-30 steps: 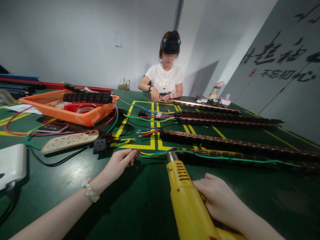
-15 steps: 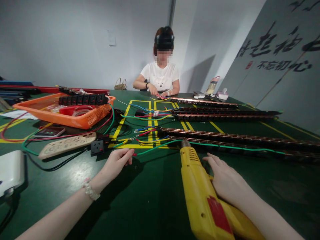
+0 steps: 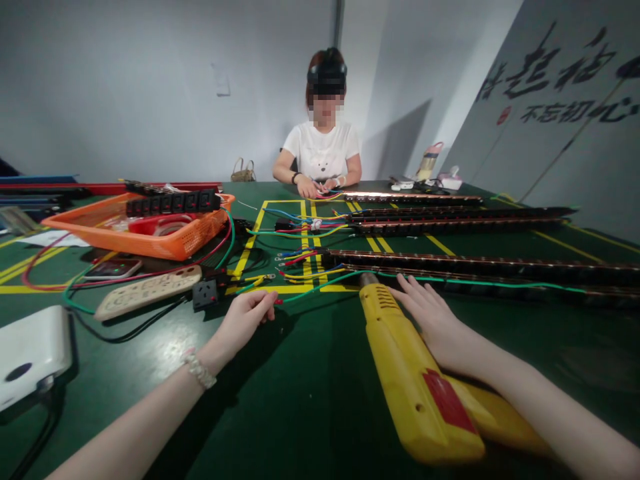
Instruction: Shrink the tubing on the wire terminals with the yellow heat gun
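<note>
Right now my left hand (image 3: pixel 245 317) pinches the red-tipped end of a thin green wire (image 3: pixel 315 292), to the left of the yellow heat gun with a metal nozzle (image 3: pixel 405 360), which lies on the dark green desk (image 3: pixel 280 413). My right hand (image 3: pixel 435 323) holds its fingers loosely spread at the heat gun's right side; whether it touches the casing, I cannot tell. Beyond the heat gun stretch long black strips with copper-coloured bars (image 3: pixel 450 267); well to its left sits an orange plastic basket (image 3: pixel 135 241).
</note>
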`<state>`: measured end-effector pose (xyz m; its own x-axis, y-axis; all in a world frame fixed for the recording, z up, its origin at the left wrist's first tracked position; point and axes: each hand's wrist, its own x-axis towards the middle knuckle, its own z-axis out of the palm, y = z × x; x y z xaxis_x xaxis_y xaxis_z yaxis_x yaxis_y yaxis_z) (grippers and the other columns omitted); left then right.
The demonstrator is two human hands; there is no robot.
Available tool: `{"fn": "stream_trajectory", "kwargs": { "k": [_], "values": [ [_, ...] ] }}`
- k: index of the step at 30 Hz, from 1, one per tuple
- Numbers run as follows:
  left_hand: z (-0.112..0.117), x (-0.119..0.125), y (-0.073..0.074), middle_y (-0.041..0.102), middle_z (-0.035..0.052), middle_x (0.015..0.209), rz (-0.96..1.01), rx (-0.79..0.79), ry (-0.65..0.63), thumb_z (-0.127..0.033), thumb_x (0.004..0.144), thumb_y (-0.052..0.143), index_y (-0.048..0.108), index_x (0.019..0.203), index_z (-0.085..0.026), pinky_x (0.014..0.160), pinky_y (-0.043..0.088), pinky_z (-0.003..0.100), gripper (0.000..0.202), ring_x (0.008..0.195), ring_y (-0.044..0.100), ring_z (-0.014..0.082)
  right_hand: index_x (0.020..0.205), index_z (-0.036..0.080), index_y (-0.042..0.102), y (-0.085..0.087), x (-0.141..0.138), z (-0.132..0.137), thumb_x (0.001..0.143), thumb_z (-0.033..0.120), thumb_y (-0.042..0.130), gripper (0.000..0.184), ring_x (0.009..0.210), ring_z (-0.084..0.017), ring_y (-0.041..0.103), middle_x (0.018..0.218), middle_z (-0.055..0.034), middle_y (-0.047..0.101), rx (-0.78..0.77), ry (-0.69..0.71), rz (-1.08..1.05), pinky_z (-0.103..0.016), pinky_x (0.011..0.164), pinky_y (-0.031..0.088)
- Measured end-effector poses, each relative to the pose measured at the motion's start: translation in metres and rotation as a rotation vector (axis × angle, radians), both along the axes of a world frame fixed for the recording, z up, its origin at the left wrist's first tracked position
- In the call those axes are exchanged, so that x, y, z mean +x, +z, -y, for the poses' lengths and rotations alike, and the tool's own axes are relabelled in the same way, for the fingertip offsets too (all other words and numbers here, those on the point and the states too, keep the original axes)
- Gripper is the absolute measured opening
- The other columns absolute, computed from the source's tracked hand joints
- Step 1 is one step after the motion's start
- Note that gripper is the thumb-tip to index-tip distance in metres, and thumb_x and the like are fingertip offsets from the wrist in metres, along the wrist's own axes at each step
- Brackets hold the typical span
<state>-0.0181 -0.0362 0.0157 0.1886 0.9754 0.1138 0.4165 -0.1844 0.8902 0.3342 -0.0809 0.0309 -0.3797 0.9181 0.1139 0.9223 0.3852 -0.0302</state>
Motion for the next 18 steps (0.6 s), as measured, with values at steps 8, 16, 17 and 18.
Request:
{"fn": "stream_trajectory", "kwargs": {
  "k": [8, 16, 17, 18],
  "values": [
    [-0.007, -0.002, -0.005, 0.054, 0.0008, 0.057, 0.02, -0.023, -0.019, -0.057, 0.083, 0.046, 0.055, 0.059, -0.015, 0.05, 0.033, 0.021, 0.049, 0.053, 0.046, 0.0114, 0.144, 0.009, 0.027, 0.002, -0.001, 0.001, 0.08, 0.018, 0.047, 0.068, 0.138, -0.029, 0.017, 0.151, -0.0197, 0.021, -0.138, -0.013, -0.036, -0.05, 0.109, 0.023],
    [-0.003, -0.004, -0.002, 0.053, 0.001, 0.057, -0.008, -0.024, -0.07, -0.055, 0.083, 0.046, 0.055, 0.057, -0.015, 0.053, 0.036, 0.022, 0.048, 0.055, 0.047, 0.0125, 0.125, 0.011, 0.054, 0.023, -0.015, 0.011, 0.08, 0.011, 0.045, 0.045, 0.125, -0.026, 0.045, 0.136, -0.0156, 0.049, -0.156, -0.008, -0.034, -0.041, 0.103, 0.036],
    [-0.002, -0.004, -0.002, 0.053, 0.001, 0.057, -0.009, -0.027, -0.073, -0.055, 0.083, 0.046, 0.055, 0.057, -0.015, 0.054, 0.036, 0.022, 0.048, 0.055, 0.047, 0.0126, 0.121, 0.01, 0.056, 0.024, -0.017, 0.013, 0.081, 0.01, 0.044, 0.042, 0.119, -0.027, 0.05, 0.129, -0.0163, 0.054, -0.153, -0.016, -0.029, -0.042, 0.1, 0.038],
    [-0.002, -0.005, -0.002, 0.053, 0.001, 0.057, -0.011, -0.03, -0.077, -0.055, 0.083, 0.046, 0.056, 0.057, -0.015, 0.053, 0.036, 0.022, 0.048, 0.056, 0.047, 0.0127, 0.118, 0.009, 0.058, 0.025, -0.018, 0.015, 0.08, 0.009, 0.044, 0.04, 0.114, -0.028, 0.054, 0.124, -0.0172, 0.058, -0.15, -0.025, -0.022, -0.043, 0.098, 0.04]
  ]
}}
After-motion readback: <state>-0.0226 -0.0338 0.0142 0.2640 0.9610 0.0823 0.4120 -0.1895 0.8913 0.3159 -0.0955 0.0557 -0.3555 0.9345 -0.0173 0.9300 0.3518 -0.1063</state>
